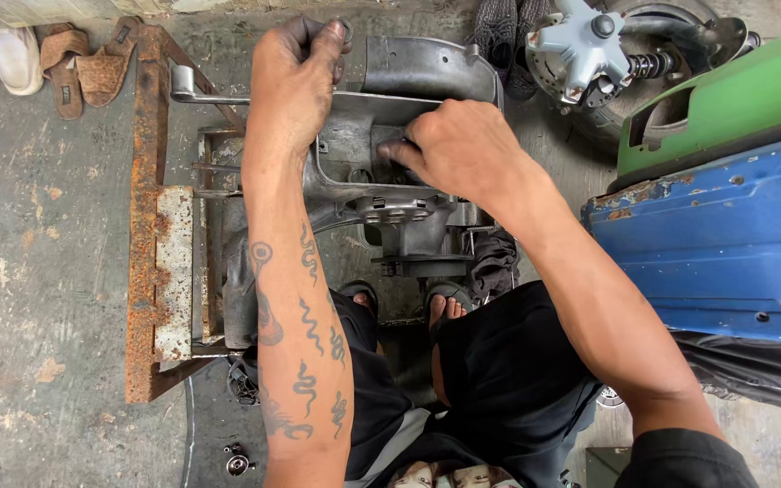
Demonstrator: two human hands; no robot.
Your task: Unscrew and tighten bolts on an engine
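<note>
While we squat over the rusty steel stand (pixel 148 226) on the concrete floor (pixel 38 271), the grey engine casing (pixel 381 172) sits on it just ahead of our sandalled feet (pixel 440 303), its open side facing up. Our left hand (pixel 296 77) is clenched round the casing's far upper edge, fingers curled over the rim beside the chrome kick lever (pixel 196 90), which sticks out to the left. Our right hand (pixel 458 145) is bunched down inside the open cavity, fingertips pinched on something small — what exactly, we cannot tell, since the knuckles hide it.

We judge the casing to be cast metal: heavy, quite stiff, and awkward in shape. Its surface looks dull and grimy, and our fingers are blackened, so we expect it to be greasy and apt to slip. The rim and the thick housing walls look like the sound places to grip; the thin mating edge and whatever small parts sit in the cavity seem the things to spare. The lever would give a handle, but it probably pivots, so we would not trust it for lifting.

To the right stand a blue body panel (pixel 716 244) and a green panel (pixel 725 99), with a wheel hub and spring (pixel 607 45) beyond. Sandals (pixel 83 63) lie at the far left, and a small loose fitting (pixel 237 463) lies by our knee.
</note>
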